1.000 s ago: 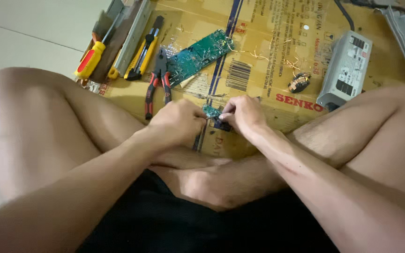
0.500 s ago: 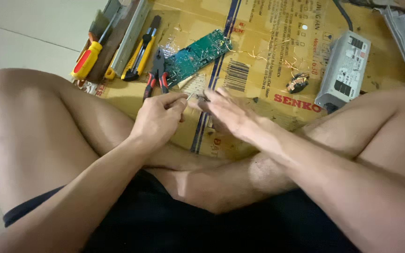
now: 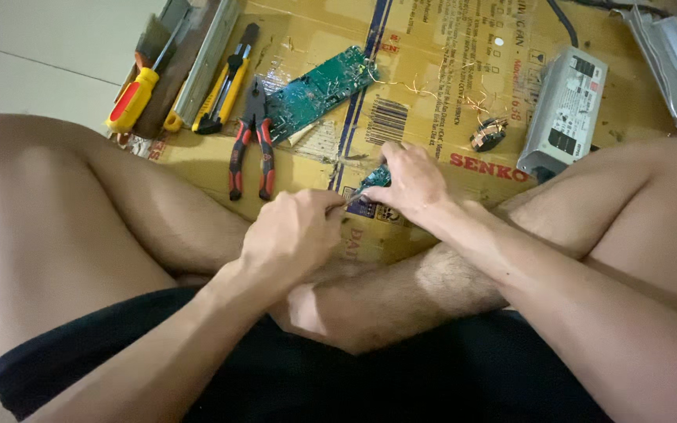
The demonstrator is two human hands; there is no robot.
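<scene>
1. A small green circuit-board piece is held low over the flattened brown cardboard sheet, just in front of the crossed legs. It is mostly covered by fingers, so its shape cannot be told in full.
2. The right hand is closed around that small piece and pins it from above.
3. The left hand is curled into a pinch on a thin, pale, rod-like tool, whose tip is set against the edge of the small piece. What kind of tool it is cannot be told.
4. Progress, as judged: the piece is being worked on in hand. No finished or separated result is shown beside it, so the work is taken as under way rather than complete.
5. A long green printed circuit board lies flat on the cardboard beyond the hands, well apart from them.
6. Loose strands of thin copper wire are scattered across the cardboard; a small wound copper coil lies near them. Some stripping is judged to be already done.
7. Red-and-black-handled pliers lie untouched to the left of the hands.
8. A yellow-and-black utility cutter and a yellow-and-red-handled screwdriver lie at the far left edge.
9. A white rectangular metal power-supply box rests at the right, near the knee.
</scene>
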